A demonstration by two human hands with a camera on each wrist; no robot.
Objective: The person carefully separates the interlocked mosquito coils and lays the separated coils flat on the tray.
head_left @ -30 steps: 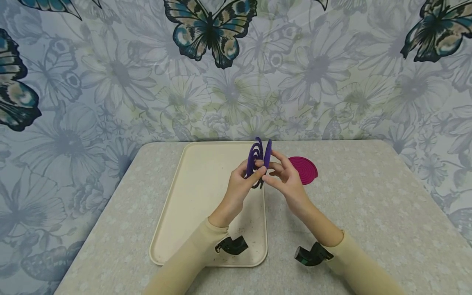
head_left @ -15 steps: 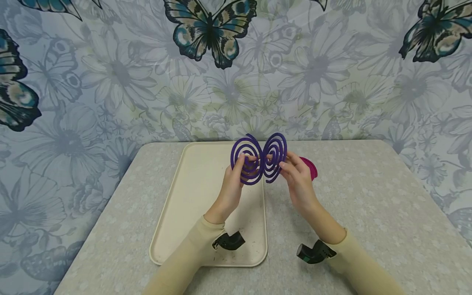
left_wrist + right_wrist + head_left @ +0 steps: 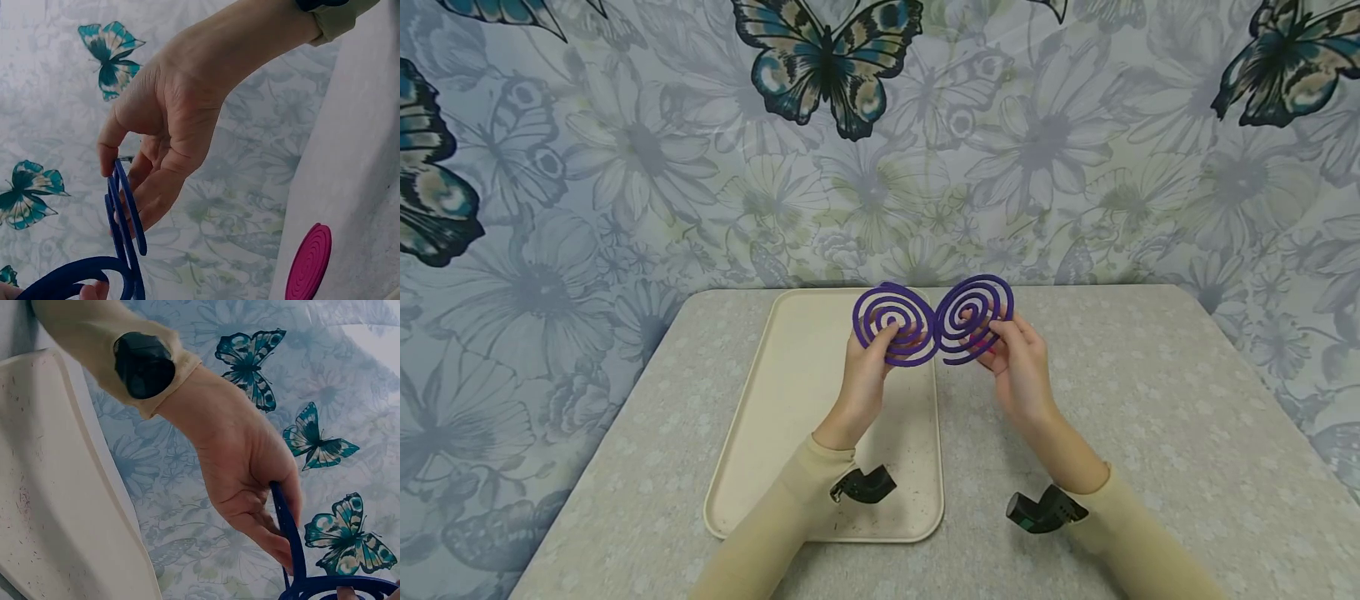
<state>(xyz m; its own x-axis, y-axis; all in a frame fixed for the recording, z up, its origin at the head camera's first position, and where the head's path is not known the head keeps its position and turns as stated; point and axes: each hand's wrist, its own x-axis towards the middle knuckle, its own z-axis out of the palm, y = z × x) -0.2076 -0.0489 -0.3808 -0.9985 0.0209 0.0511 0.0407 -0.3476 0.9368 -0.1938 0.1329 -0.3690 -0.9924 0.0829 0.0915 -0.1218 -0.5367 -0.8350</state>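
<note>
A purple double spiral (image 3: 936,330), two flat coils joined side by side, is held up above the table, facing the head camera. My left hand (image 3: 859,383) pinches the left coil, thumb in front near its centre and fingers behind. With thumb and fingers, my right hand (image 3: 1028,375) pinches the outer right side of the right coil. The left wrist view shows the spiral (image 3: 128,215) nearly edge-on between thumb and fingers. In the right wrist view its coil (image 3: 289,534) passes between thumb and fingers too.
Beneath the left hand lies a cream tray (image 3: 760,467) with small dark specks, on a patterned grey tablecloth (image 3: 1150,400). A flat magenta spiral disc (image 3: 309,262) lies on the table, mostly hidden behind the right hand in the head view. Butterfly-print fabric (image 3: 880,192) hangs behind.
The purple double spiral has unfolded from edge-on, its two coils close together, to spread flat. My hands have moved apart, left hand leftward and right hand rightward, still holding it.
</note>
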